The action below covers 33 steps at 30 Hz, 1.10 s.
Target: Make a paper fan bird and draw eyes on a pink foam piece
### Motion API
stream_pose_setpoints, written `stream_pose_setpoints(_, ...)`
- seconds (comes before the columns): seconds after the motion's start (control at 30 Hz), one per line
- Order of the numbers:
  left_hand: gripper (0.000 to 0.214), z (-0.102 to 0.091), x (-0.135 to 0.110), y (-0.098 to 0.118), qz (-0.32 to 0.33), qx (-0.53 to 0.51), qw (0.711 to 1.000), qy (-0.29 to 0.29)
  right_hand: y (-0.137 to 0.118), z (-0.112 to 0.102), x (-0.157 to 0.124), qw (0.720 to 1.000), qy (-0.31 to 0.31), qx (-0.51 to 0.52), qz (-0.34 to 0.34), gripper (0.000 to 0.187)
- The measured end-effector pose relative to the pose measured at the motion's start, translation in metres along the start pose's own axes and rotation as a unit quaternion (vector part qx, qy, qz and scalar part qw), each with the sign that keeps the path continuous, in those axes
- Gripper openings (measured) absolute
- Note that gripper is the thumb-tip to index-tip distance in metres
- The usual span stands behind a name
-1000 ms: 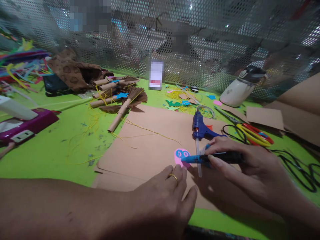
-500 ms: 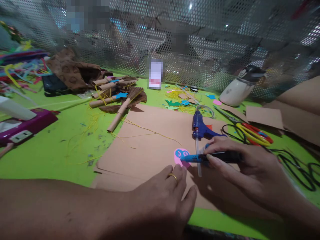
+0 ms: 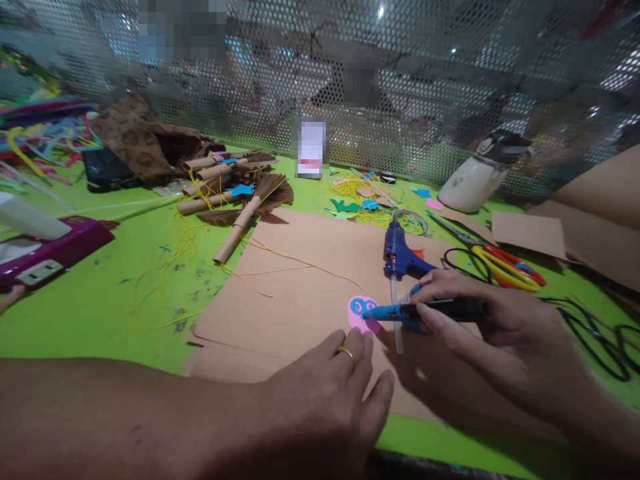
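Observation:
A small pink paper cutout (image 3: 368,325) with blue rounded shapes drawn on it lies on a brown paper sheet (image 3: 295,300). My left hand (image 3: 337,387), wearing a ring, rests flat and open, its fingertips on the cutout's lower edge. Held between thumb and fingers of my right hand (image 3: 480,327) is a blue marker (image 3: 440,311), its tip touching the drawn shapes. A dark blue glue gun (image 3: 399,252) with a clear glue stick lies just beyond, partly hidden by my right hand. Some blue round thing sits behind the marker, mostly covered.
Rolled-paper brooms (image 3: 240,227) and yellow thread lie at the left. A purple power strip (image 3: 55,253) is nearer. Scissors (image 3: 505,267), black cable (image 3: 595,333) and a white tumbler (image 3: 475,177) occupy the right. A phone (image 3: 311,150) stands against the perforated screen (image 3: 270,93).
The marker tip has shifted slightly on the pink cutout, with more blue filled into the drawn shapes. My right hand moved a little; my left hand stays put.

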<state>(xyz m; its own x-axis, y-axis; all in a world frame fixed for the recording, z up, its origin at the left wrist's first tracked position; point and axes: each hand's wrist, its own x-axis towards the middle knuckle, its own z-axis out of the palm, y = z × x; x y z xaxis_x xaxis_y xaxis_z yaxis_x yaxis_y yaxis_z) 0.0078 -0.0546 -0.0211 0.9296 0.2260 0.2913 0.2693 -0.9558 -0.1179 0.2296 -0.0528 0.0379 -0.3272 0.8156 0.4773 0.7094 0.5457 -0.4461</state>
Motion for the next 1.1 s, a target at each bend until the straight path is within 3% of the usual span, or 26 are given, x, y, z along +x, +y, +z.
stream_pose_setpoints(0.73,0.046,-0.0023,0.0007,0.001,-0.012,0.007,1.0,0.015,-0.0033,0.0013,-0.0002,1.0,-0.002,0.02,-0.002,0.014)
stream_pose_setpoints(0.93,0.045,-0.0061,0.0021,-0.0013,-0.005,-0.004,1.0,-0.009,-0.0032,-0.0001,0.0003,1.0,-0.005,0.016,0.003,0.01)
stream_pose_setpoints(1.1,0.05,-0.0008,-0.0005,0.0006,-0.005,-0.01,1.0,-0.01,0.0039,-0.0031,-0.0046,0.998,0.047,-0.013,0.035,0.005)
